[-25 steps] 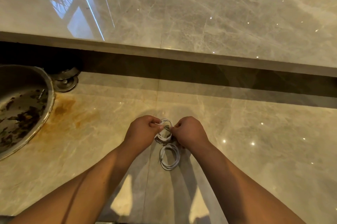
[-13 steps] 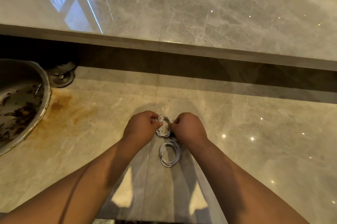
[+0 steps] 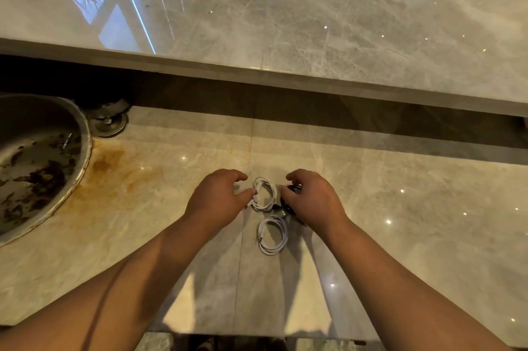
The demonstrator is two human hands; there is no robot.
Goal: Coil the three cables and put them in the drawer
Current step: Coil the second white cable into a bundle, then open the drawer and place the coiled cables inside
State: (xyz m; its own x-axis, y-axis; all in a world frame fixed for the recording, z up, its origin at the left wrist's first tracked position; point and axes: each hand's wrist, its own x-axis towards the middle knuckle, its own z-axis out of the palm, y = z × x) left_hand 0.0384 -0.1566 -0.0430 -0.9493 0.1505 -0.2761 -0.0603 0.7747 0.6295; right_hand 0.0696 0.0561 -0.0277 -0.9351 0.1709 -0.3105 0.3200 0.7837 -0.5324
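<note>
The pale veined marble worktop (image 3: 400, 222) fills the lower half of the view. A raised glossy marble ledge (image 3: 314, 22) runs across at 12 o'clock. At 9 o'clock sits a round steel sink (image 3: 83, 156) with dark debris in its bowl, and a round metal fitting (image 3: 110, 122) lies just beside its rim.

Near the middle, the left hand (image 3: 217, 199) and right hand (image 3: 314, 197) sit at 9 and 3 o'clock of a small coiled white cable (image 3: 258, 192). Half a second ago both hands were bunched together on this coil, pinching it between them. Now they have drawn apart and the coil lies on the worktop. The left grip is loose, its fingers relaxed and only the thumb tip touching the coil's edge.

The right hand's fingers curl over a dark cable (image 3: 285, 210) at 3 o'clock of that coil. Whether this grip has closed on the dark cable or only hovers over it, I cannot tell. A second coiled white cable (image 3: 260, 236) lies at 6 o'clock of the first, free of both hands.

The parting of the hands suggests that the second white cable is finished. The dark cable looks to be next, though how far it is wound is hidden. No drawer is in view, so stowing is not yet done.
</note>
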